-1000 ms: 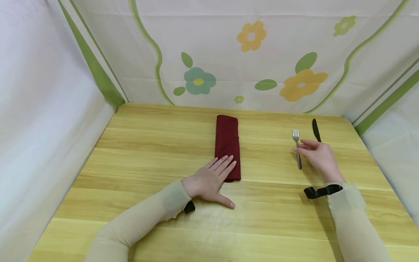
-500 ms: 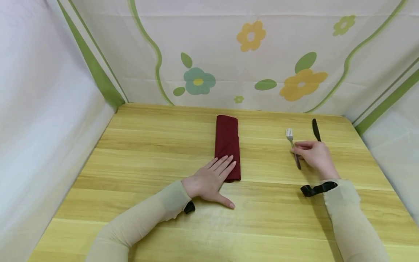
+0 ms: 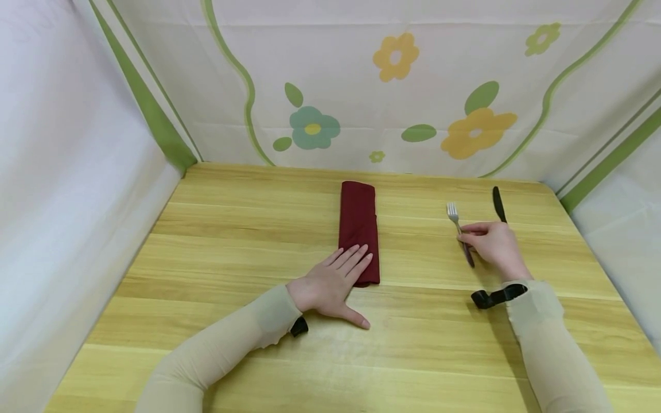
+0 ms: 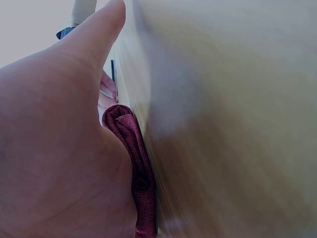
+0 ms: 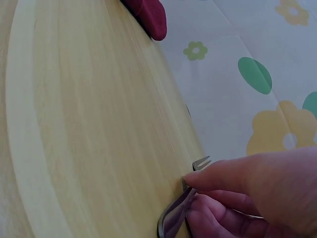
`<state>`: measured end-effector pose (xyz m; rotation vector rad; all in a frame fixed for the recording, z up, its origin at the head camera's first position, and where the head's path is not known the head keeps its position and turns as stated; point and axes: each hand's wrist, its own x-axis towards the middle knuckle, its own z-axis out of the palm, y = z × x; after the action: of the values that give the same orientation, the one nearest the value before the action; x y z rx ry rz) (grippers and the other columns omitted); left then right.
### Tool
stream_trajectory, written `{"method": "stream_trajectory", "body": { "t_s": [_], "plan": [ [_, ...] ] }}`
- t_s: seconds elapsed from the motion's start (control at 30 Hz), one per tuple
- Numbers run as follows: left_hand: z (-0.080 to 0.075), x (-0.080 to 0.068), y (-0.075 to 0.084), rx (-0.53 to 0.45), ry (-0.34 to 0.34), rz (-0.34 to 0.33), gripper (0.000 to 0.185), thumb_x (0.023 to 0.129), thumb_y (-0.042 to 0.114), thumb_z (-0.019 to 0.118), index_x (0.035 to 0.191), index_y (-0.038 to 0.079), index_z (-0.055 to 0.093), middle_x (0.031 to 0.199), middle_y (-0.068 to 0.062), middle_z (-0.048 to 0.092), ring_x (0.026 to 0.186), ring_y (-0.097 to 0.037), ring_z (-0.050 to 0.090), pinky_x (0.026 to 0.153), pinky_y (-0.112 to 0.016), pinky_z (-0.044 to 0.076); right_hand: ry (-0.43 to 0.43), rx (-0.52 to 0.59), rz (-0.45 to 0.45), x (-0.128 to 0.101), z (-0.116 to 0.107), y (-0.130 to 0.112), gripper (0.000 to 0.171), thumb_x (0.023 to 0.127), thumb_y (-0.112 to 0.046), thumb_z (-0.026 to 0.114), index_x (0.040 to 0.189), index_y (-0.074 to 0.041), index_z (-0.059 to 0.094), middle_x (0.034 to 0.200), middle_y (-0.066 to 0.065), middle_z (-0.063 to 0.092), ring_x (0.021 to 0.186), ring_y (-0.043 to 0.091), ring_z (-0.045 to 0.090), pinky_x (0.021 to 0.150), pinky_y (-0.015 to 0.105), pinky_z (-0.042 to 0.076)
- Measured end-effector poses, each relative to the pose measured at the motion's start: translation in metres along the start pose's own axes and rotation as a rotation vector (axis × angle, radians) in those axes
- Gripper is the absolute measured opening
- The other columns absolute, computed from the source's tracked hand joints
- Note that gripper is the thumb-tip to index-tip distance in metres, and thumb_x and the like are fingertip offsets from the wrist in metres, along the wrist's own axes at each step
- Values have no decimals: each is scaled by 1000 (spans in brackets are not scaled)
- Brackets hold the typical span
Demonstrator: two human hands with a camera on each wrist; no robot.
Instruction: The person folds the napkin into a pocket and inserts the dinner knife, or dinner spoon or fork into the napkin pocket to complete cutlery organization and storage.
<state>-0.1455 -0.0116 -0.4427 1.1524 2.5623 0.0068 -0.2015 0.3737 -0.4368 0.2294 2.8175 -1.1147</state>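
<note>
A dark red folded cloth napkin [image 3: 358,212] lies lengthwise near the middle of the table. My left hand [image 3: 333,287] rests flat on its near end, fingers straight and thumb spread onto the wood. In the left wrist view the napkin's layered edge [image 4: 130,144] shows beside the palm. Over on the right, my right hand [image 3: 493,244] pinches a fork [image 3: 453,212] between thumb and fingers around its handle, tines pointing away. The right wrist view shows the fork's handle [image 5: 173,218] close up. Just beyond that hand lies a dark knife [image 3: 498,203], its near end hidden.
The wooden table [image 3: 248,229] ends at a white cloth wall [image 3: 351,86] printed with flowers, with white side panels left and right. A black wrist strap [image 3: 498,296] with a small device sits on my right wrist.
My right hand has closed on the fork and shifted slightly left, swinging the tines leftward so the fork lies more slanted. The left hand, napkin and knife stay in place.
</note>
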Motion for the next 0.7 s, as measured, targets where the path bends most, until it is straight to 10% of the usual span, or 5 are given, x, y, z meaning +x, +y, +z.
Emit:
{"method": "stream_trajectory", "body": {
  "t_s": [0.7],
  "plan": [
    [1, 1, 0, -1, 1, 0, 134, 72, 96, 46, 162, 14, -10, 168, -4, -16, 152, -18, -16, 120, -37, -8, 52, 1, -7, 2, 2, 0, 32, 93, -28, 75, 110, -1, 77, 94, 12, 76, 72, 15, 71, 60, 26, 55]
  ]
}}
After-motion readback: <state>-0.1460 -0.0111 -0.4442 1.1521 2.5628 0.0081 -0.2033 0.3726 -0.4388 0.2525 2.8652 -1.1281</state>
